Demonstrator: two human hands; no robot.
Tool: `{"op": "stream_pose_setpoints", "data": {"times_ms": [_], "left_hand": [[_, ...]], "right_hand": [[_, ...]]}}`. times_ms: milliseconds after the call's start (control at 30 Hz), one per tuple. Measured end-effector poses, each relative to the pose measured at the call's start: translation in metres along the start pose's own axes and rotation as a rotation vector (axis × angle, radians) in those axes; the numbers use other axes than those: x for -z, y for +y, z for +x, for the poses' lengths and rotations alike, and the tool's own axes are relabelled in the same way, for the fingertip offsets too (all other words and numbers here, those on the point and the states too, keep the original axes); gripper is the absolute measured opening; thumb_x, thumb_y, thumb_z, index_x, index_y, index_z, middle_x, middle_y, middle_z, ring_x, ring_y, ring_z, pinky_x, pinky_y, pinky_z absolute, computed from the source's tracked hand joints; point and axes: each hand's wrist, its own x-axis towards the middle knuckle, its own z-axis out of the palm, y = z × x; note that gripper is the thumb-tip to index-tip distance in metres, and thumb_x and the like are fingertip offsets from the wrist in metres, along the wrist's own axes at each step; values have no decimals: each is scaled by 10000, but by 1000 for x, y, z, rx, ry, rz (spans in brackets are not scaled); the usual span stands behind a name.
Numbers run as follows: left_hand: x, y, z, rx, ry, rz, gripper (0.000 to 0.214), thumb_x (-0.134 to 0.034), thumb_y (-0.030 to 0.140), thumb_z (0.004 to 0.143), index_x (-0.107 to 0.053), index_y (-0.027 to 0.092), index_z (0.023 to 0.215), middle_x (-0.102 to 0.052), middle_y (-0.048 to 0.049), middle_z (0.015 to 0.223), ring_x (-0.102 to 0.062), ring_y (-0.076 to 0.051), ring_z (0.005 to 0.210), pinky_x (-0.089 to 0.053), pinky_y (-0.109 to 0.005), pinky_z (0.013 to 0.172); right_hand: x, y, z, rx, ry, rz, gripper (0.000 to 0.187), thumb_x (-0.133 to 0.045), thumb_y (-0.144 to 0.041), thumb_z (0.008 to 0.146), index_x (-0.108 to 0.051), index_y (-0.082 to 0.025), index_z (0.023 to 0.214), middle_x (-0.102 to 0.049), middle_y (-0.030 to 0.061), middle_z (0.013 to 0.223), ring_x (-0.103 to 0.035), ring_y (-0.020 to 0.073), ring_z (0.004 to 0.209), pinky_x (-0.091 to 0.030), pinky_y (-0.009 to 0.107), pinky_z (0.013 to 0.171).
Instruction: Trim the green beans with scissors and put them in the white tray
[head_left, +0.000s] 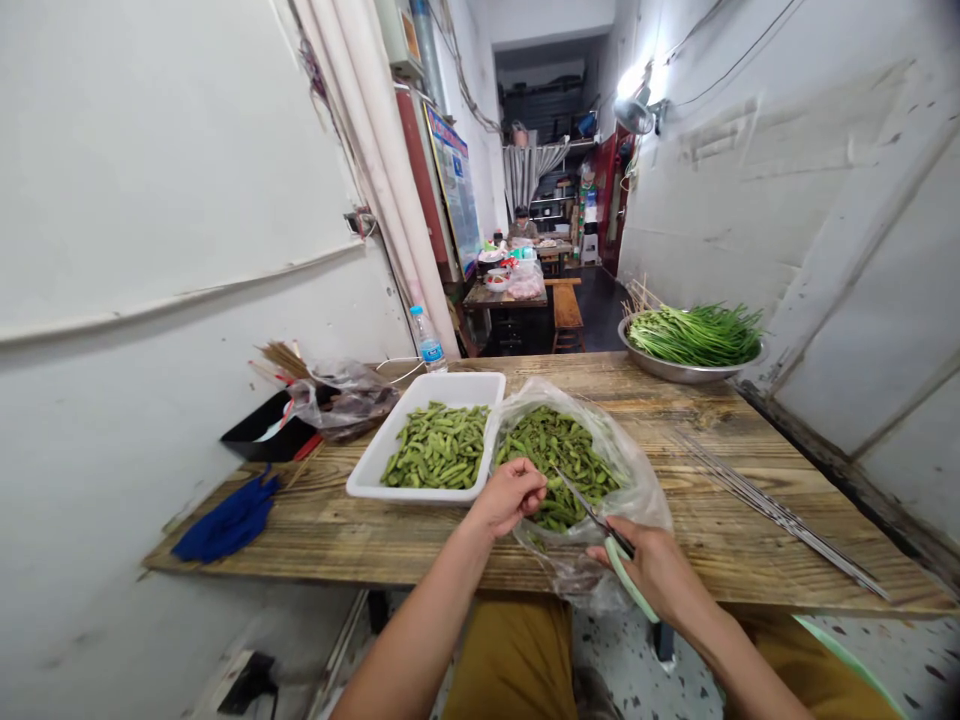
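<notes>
My right hand (654,565) is closed around the pale green handles of a pair of scissors (621,575). The blades point up and left, their tips close to the fingertips of my left hand (514,492). That left hand is pinched above a clear plastic bag (637,475) filled with green edamame pods (559,445); whatever lies between its fingers is too small to make out. Touching the bag on its left, a white plastic tray (367,478) holds more edamame pods (442,440).
The wooden table (420,540) bears metal skewers (787,515) at right and a metal bowl of green stalks (697,372) behind. Leftward are a blue cloth (229,520), a black box (259,430), a plastic bag (349,395) and a water bottle (429,345). Another person sits far back.
</notes>
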Motion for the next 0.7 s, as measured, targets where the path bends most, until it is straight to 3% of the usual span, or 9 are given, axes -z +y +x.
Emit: {"op": "stream_pose_setpoints", "data": {"times_ms": [67,133,200,300,367,467,533,700], "left_hand": [[15,-3,-2,-149,201,176,160,-609,238,607,-470,158,609,-522,36,499,-410,-54,411,-291,-175,429],[36,3,-4,-374,480,391,116,-583,253,650,-553,151,696,-555,18,579,-475,-85,498,-372,-204,508],[54,15,-7,-555,740,647,190,-562,262,695,-601,154,845,-598,-20,726,-535,-129,631,-429,-261,630],[61,32,-7,-685,953,1077,375,-568,260,728,-573,170,1092,-564,-117,1081,-518,-237,973,-389,-386,842],[49,31,-3,-688,894,1308,354,-543,271,770,-580,206,1116,-527,-122,1166,-446,-272,1093,-318,-440,907],[21,14,8,-521,493,1536,199,-497,281,814,-670,233,899,-610,-82,972,-490,-250,987,-300,-449,871],[8,-1,15,-383,306,1633,174,-526,293,791,-677,208,787,-615,-86,891,-489,-254,947,-302,-444,836],[4,-14,24,-269,277,1702,188,-501,266,791,-666,176,781,-608,-113,928,-463,-274,986,-282,-437,828]], "right_hand": [[-4,8,-1,-62,-20,-54,364,-498,-415,795,-666,-153,984,-726,86,799,-662,246,723,-472,277,654],[-5,15,-3,-130,-30,-85,400,-493,-416,792,-635,-149,1052,-721,112,885,-664,274,819,-473,294,695],[-4,20,-6,-169,-38,-89,437,-503,-409,781,-596,-145,1117,-698,132,990,-646,285,917,-470,305,751],[0,20,-10,-172,-36,-71,475,-519,-394,771,-553,-137,1168,-655,143,1099,-617,271,993,-455,301,818],[1,17,-12,-166,-28,-69,472,-520,-392,772,-551,-137,1168,-655,140,1101,-616,265,993,-453,292,822],[1,14,-14,-167,-26,-84,459,-514,-396,777,-562,-150,1161,-668,132,1079,-617,269,995,-454,290,814],[0,15,-16,-182,-36,-102,473,-508,-400,779,-559,-147,1176,-668,136,1081,-617,276,996,-452,295,814],[1,19,-21,-239,-49,-116,525,-514,-432,766,-566,-129,1191,-667,148,1086,-620,275,992,-446,291,822]]}}
